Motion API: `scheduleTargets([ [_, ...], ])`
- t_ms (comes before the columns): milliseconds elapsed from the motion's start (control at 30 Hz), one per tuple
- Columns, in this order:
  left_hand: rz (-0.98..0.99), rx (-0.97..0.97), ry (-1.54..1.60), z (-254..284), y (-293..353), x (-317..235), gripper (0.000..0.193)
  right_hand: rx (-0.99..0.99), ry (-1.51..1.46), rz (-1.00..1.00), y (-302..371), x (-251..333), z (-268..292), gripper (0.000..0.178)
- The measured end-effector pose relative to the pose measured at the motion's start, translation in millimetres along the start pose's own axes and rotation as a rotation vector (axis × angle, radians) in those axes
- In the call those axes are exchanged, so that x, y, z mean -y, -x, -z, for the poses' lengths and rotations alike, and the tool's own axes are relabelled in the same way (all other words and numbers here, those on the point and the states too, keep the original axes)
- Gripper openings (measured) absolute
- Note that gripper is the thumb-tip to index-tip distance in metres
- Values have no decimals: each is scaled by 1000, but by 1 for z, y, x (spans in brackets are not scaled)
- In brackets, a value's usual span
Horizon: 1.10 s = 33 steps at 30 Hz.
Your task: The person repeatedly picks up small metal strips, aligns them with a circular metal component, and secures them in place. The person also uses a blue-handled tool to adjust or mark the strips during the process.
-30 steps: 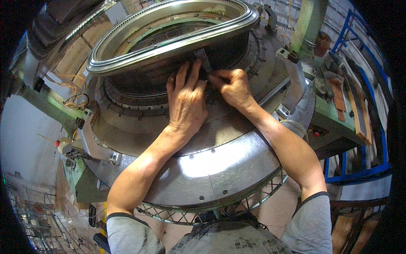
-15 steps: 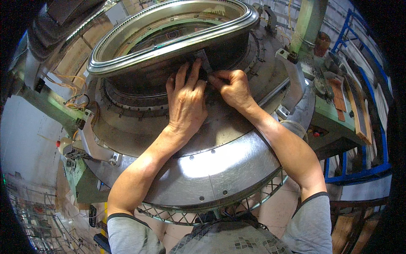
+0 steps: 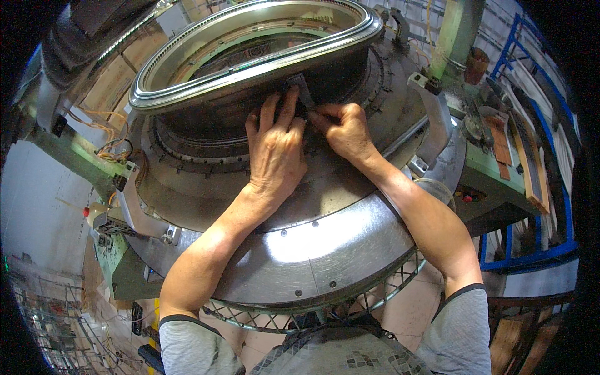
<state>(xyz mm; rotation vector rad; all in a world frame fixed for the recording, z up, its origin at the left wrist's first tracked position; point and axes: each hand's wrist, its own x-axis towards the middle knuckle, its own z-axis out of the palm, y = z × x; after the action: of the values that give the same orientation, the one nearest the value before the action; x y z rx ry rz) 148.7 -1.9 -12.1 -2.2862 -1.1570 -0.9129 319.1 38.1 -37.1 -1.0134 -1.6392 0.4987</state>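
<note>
A big round metal machine drum [image 3: 325,244] fills the view, with a shiny ring-shaped rim [image 3: 250,69] on top. My left hand [image 3: 275,153] lies flat against the dark band below the rim, fingers spread and pressing on it. My right hand [image 3: 344,128] sits just to its right, fingers pinched on a small grey strip [image 3: 299,84] that runs up to the rim. The fingertips of both hands almost touch. What lies under my left palm is hidden.
A grey bracket arm [image 3: 437,119] stands on the right of the drum. Beyond it are a green bench [image 3: 500,169] with wooden pieces and a blue frame [image 3: 531,256]. Loose wires [image 3: 106,150] and a green stand [image 3: 119,262] are at the left. Metal lattice [image 3: 262,315] runs under the drum's front.
</note>
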Motion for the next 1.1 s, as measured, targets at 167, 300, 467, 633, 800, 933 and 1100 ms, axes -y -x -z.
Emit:
scheduleTargets([
  [167, 5, 51, -1, 5, -1, -1, 29, -7, 13, -22, 1, 3, 1, 20],
  [300, 3, 51, -4, 3, -1, 0, 31, -2, 7, -10, 1, 6, 2, 20],
  [467, -25, -10, -17, -2, -1, 2, 34, 12, 44, -37, 0, 7, 4, 21],
  [633, -24, 1, -26, -2, 0, 2, 33, 1, 21, -44, 0, 4, 2, 22],
  [800, -33, 3, -42, -2, -1, 3, 33, -3, 26, -29, 0, 3, 1, 22],
  [933, -35, 4, -52, -1, -2, 2, 33, -3, 41, -41, 1, 2, 1, 22],
  [1100, -22, 33, -36, 1, -2, 0, 33, -18, 47, -34, 0, 0, 0, 22],
])
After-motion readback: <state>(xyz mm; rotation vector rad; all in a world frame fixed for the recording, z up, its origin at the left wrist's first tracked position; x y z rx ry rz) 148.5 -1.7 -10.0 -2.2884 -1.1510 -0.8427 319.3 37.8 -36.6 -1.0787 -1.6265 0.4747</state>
